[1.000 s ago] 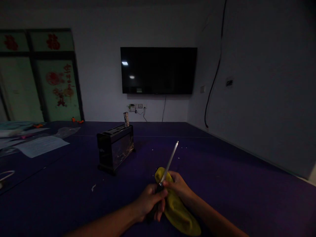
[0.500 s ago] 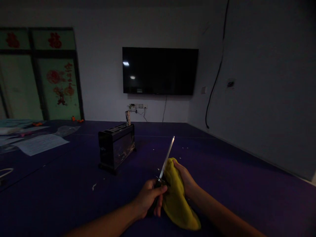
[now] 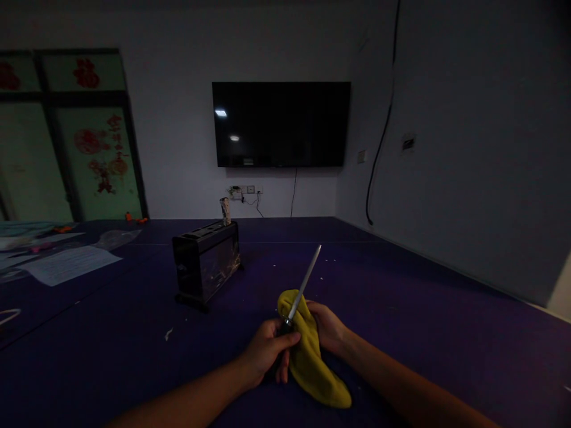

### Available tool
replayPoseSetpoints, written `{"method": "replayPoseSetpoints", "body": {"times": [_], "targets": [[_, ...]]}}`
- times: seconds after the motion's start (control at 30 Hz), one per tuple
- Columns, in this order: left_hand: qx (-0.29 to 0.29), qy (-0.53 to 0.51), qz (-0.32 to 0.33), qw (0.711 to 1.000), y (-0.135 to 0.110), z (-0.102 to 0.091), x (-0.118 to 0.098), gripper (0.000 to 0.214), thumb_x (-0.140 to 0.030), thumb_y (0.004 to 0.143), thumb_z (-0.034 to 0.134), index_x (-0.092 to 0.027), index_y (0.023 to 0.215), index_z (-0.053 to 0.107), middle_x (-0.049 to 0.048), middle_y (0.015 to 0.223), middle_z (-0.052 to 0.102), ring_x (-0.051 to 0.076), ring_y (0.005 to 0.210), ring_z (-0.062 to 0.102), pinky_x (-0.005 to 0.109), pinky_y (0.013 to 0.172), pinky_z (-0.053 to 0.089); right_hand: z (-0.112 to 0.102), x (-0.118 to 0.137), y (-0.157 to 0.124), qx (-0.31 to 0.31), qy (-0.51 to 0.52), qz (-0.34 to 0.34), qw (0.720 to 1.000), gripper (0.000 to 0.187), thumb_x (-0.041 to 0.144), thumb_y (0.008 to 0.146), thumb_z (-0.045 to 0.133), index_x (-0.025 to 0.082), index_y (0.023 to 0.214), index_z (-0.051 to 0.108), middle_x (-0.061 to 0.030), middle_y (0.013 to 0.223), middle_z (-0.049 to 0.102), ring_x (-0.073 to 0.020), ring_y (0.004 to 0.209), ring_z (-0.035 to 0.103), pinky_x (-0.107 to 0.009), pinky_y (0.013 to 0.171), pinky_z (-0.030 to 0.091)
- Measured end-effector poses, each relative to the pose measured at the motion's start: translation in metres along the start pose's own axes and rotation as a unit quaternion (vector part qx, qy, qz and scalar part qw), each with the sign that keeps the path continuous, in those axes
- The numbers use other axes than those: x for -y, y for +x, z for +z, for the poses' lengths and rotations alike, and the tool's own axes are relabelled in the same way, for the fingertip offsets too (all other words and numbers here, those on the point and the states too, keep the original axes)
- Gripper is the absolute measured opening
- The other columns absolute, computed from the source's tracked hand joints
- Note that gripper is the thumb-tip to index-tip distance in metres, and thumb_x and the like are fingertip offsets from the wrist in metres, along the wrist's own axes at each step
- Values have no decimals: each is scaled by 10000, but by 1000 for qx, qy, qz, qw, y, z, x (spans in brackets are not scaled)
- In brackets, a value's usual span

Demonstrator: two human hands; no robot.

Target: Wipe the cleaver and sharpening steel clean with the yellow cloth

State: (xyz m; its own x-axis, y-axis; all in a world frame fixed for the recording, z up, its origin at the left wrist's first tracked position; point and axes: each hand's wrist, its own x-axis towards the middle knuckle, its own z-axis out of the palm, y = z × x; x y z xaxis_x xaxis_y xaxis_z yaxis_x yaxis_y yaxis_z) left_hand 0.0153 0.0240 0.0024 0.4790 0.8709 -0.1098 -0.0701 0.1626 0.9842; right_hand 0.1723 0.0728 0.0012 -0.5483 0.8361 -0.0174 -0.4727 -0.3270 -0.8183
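My left hand (image 3: 266, 351) is closed round the dark handle of a thin metal rod (image 3: 306, 281), which slants up and to the right, away from me. A yellow cloth (image 3: 310, 356) is wrapped about the base of the rod. My right hand (image 3: 328, 326) grips that cloth from the right side, and the loose end hangs down onto the purple tabletop (image 3: 401, 297). Both hands are low in the middle of the picture, close together.
A black knife block (image 3: 204, 264) with one pale handle (image 3: 225, 211) sticking up stands on the table, ahead and to the left. Papers (image 3: 66, 263) and plastic lie at the far left. A dark TV (image 3: 280, 123) hangs on the back wall.
The right hand with the cloth slid up the rod and has come back down toward the handle. The rod's angle shifted slightly. The view has turned a little.
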Motion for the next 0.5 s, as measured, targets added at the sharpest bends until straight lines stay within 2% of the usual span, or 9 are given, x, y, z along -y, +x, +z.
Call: {"method": "replayPoseSetpoints", "body": {"times": [0.23, 0.5], "targets": [[-9, -3, 9, 1000, 1, -1, 2, 448, -452, 663, 592, -133, 940, 446, -81, 401, 467, 104, 275, 458, 169, 284, 280, -5, -3, -1, 84, -31, -52, 995, 281, 129, 627, 655, 115, 908, 636, -50, 811, 683, -143, 690, 629, -254, 688, 472], [14, 16, 9, 1000, 0, -1, 1, 398, -419, 690, 556, -130, 943, 451, -73, 404, 473, 101, 273, 454, 163, 272, 263, 0, -5, -1, 92, -75, -31, 992, 263, 175, 646, 706, 117, 889, 625, -24, 756, 653, -109, 640, 603, -212, 631, 455]]}}
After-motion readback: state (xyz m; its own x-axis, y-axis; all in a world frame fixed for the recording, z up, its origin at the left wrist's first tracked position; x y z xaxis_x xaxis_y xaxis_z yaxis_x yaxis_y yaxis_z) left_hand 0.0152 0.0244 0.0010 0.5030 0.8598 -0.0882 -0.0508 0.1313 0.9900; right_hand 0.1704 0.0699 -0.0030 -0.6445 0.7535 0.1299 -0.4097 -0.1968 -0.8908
